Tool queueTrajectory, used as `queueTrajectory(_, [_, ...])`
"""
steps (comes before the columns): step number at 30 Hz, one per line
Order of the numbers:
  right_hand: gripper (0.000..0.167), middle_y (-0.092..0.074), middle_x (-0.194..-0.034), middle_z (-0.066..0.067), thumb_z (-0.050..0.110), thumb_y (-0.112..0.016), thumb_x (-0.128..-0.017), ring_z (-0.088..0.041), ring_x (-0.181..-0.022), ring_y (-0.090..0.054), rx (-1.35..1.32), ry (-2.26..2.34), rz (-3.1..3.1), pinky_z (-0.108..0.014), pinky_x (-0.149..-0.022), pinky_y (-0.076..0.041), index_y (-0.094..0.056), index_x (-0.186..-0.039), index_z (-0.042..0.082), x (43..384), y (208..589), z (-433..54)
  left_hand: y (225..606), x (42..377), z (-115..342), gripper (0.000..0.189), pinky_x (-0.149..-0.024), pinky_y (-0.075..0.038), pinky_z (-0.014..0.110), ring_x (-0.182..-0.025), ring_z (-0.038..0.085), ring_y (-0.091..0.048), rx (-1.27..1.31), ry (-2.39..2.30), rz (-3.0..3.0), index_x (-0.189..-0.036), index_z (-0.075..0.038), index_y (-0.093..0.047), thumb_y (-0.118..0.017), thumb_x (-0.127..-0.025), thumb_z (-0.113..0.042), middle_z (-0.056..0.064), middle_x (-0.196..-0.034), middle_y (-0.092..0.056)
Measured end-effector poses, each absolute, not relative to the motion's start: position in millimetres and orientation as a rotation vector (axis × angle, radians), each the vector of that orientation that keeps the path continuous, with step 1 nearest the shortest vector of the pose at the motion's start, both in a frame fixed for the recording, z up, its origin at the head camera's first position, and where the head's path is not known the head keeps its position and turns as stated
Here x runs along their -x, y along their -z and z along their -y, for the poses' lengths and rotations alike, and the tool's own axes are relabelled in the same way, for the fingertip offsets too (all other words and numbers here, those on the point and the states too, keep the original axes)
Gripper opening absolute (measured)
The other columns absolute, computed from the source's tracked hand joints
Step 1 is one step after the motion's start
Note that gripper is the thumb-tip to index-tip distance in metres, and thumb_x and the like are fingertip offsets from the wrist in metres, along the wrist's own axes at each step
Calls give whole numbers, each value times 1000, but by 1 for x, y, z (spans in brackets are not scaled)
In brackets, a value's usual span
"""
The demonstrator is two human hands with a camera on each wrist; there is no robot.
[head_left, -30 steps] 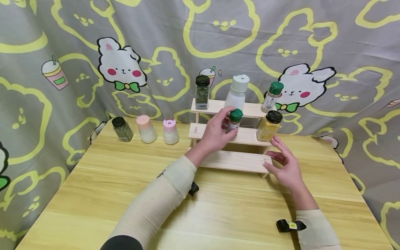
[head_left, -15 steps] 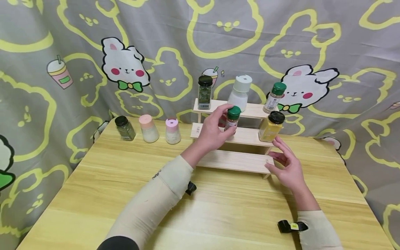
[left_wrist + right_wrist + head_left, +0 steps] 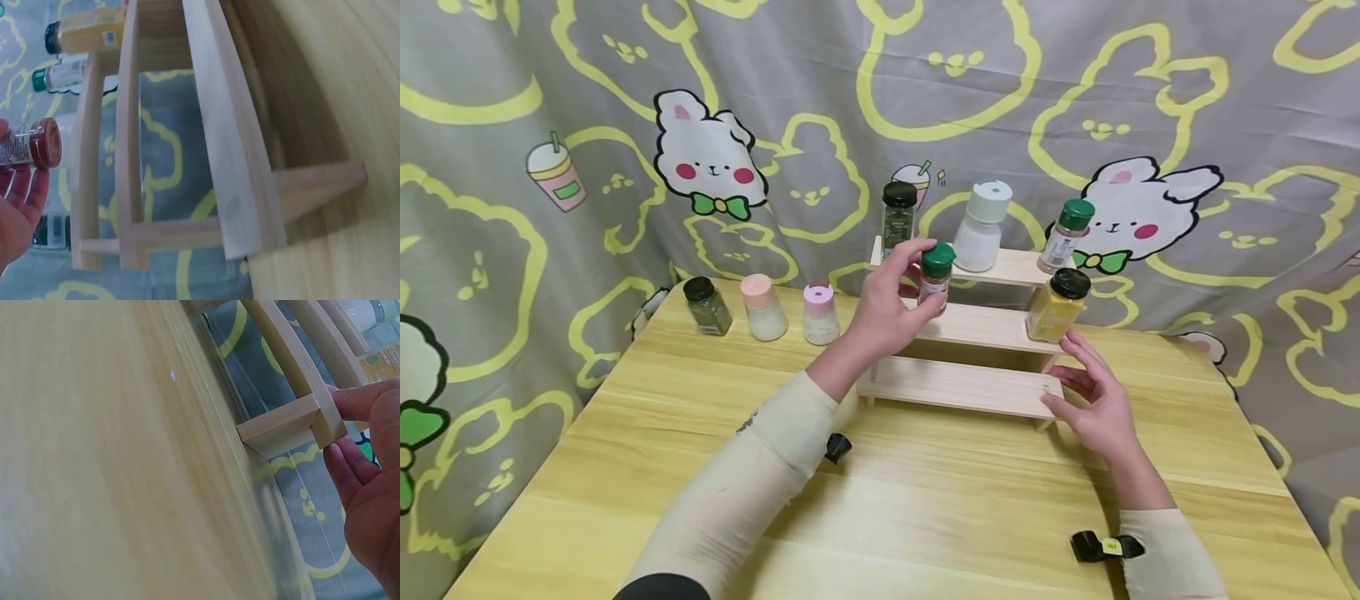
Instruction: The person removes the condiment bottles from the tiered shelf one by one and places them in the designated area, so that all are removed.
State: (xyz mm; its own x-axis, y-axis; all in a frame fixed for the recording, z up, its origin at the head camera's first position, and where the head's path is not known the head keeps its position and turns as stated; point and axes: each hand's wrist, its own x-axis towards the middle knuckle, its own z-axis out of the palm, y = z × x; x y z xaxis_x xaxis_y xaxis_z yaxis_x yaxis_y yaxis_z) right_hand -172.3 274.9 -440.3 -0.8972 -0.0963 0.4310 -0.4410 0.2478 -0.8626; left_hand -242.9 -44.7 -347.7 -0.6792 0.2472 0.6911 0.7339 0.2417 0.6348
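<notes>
My left hand [image 3: 891, 304] grips a small spice jar [image 3: 936, 275] with a green cap, in front of the top shelf and above the middle one. Its reddish-brown base shows in the left wrist view, where the jar [image 3: 28, 145] appears clear of the shelf boards. My right hand [image 3: 1097, 400] pinches the right end of the bottom board of a three-step wooden rack [image 3: 962, 385]; the right wrist view shows thumb and fingers on that board end [image 3: 331, 428]. A yellow spice jar [image 3: 1058, 307] with a black cap stands on the middle shelf's right end.
On the top shelf stand a black-capped herb jar [image 3: 898, 218], a white-capped shaker [image 3: 982, 227] and a green-capped jar [image 3: 1066, 236]. Left of the rack, a herb jar [image 3: 707, 307], a peach-capped shaker [image 3: 763, 308] and a pink-capped shaker [image 3: 820, 315] stand on the table [image 3: 925, 500].
My left hand has carried the green-capped jar leftward and slightly up along the rack. My right hand keeps its hold on the bottom board. The head view has shifted slightly.
</notes>
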Motion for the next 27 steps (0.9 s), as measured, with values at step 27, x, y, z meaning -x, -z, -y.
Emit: queueTrajectory(27, [80, -30, -159, -11, -29, -70, -73, -20, -107, -63, -483, -1691, 2263, -19, -94, -47, -45, -145, -6, 169, 436, -273, 345, 233, 102, 63, -71, -58, 47, -92, 29, -60, 722, 1414, 2019, -136, -5, -47, -77, -82, 6, 18, -108, -62])
